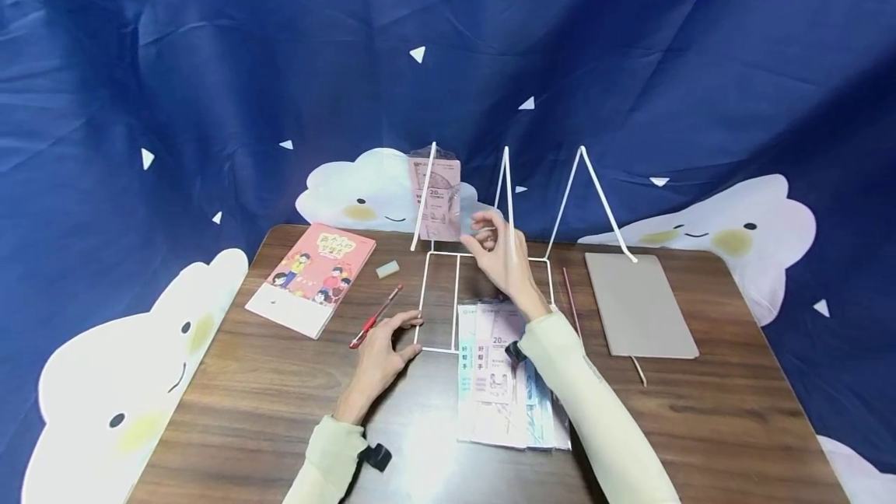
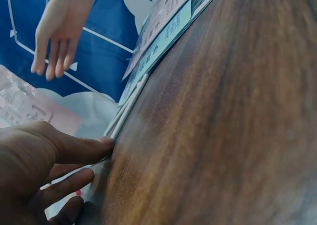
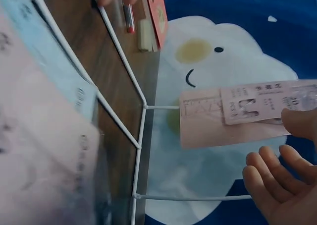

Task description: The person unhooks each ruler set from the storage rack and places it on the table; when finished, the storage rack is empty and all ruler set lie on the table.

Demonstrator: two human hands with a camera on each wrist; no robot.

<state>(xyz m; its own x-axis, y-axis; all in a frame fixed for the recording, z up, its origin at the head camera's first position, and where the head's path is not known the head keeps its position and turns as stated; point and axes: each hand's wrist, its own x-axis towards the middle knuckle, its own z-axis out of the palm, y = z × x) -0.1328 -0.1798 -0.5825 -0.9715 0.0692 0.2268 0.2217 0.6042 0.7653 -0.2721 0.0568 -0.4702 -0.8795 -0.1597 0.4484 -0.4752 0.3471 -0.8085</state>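
A white wire rack (image 1: 441, 253) with tall slanted uprights stands on the table. At its left rear, a pink ruler set in a clear packet (image 1: 439, 201) is upright behind the left upright; how it is held up is unclear. My right hand (image 1: 500, 251) is raised beside the packet's lower right edge, fingers loosely bent and apart, gripping nothing visible. My left hand (image 1: 381, 352) touches the rack's left wire with thumb and a finger, its fingers relaxed. More ruler packets (image 1: 497, 395), pink and teal, overlap the rack's front right, partly under the right forearm.
To the left lie a pink booklet (image 1: 311, 278), an eraser (image 1: 387, 269) and a red pen (image 1: 376, 317). At right are a reddish pencil (image 1: 571, 298) and a grey notebook (image 1: 640, 306) with a ribbon. A blue cloud-patterned cloth (image 1: 448, 45) hangs behind the table.
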